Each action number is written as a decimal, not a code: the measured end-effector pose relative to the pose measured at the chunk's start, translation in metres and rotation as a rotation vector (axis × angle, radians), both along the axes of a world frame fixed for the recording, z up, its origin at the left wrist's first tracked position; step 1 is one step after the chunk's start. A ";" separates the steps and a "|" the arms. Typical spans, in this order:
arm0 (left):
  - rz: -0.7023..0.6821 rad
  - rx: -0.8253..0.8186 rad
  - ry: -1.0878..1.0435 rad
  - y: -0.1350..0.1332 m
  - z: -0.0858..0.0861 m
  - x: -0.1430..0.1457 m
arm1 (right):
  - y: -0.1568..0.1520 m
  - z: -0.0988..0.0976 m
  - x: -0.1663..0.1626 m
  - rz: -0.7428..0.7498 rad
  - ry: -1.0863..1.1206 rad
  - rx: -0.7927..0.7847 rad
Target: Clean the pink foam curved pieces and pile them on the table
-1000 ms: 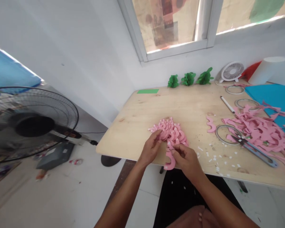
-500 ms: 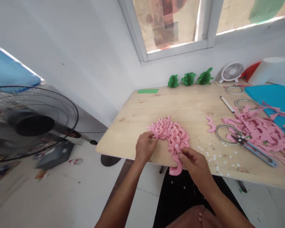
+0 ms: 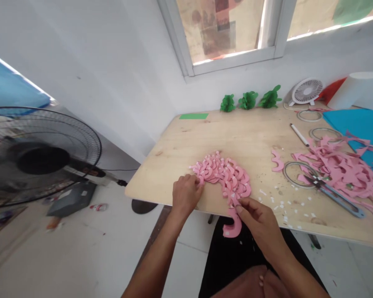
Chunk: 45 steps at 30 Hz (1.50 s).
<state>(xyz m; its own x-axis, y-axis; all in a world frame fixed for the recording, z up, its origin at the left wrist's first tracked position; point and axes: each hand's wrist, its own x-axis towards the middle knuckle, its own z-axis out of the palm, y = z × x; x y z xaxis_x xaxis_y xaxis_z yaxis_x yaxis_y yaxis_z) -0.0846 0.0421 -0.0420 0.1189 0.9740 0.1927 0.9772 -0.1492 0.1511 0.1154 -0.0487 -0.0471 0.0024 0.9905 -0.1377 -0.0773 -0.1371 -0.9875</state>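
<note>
A thick curved cluster of overlapping pink crescent-shaped paper pieces (image 3: 235, 177) arches across the near part of the table, dotted with small white squares. My left hand (image 3: 185, 193) is closed at the cluster's left end, fingertips pressed on a pink piece there. At the opposite end, my right hand (image 3: 260, 218) pinches the cluster's narrow tail between thumb and forefinger. From that tail a larger pink crescent (image 3: 235, 231) hangs past the table's front edge, above my lap. How the pieces are joined is too small to make out.
Right on the wooden table (image 3: 161, 165) lie pink scraps (image 3: 345, 165), scissors (image 3: 338, 198), tape rolls (image 3: 285, 174), a loose pink piece (image 3: 277, 160) and a white pen (image 3: 299, 135). Green paper shapes (image 3: 248, 100) and a small fan (image 3: 306, 91) stand behind. A floor fan (image 3: 43, 157) is at left.
The hanging crescent has dropped slightly lower and right together with my right hand. My left hand has shifted a little left, and the cluster's arch is spread slightly wider.
</note>
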 end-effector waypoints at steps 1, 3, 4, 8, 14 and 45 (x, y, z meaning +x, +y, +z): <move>-0.006 0.004 0.028 -0.001 0.003 -0.001 | 0.000 0.000 0.000 0.006 0.006 0.000; -0.021 0.012 0.073 -0.002 0.009 -0.005 | -0.001 0.001 -0.001 0.013 0.012 -0.001; -0.034 0.013 0.087 -0.002 0.011 -0.006 | -0.001 0.002 -0.001 0.014 0.013 -0.002; -0.079 0.007 0.100 -0.007 0.015 -0.014 | -0.002 0.003 -0.001 0.017 0.025 -0.010; -0.123 -0.073 -0.021 -0.012 0.015 -0.021 | -0.002 -0.005 -0.003 0.006 0.039 -0.015; 0.027 0.182 -0.293 0.029 0.015 -0.030 | -0.005 0.003 -0.007 0.041 -0.060 0.038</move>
<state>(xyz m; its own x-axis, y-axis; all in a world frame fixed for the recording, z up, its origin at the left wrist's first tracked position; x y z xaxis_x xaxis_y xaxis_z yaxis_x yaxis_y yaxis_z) -0.1149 0.0708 -0.0274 0.0073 0.9227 0.3855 0.9003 -0.1739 0.3990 0.1082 -0.0541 -0.0440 -0.0307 0.9945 -0.1005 -0.0127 -0.1009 -0.9948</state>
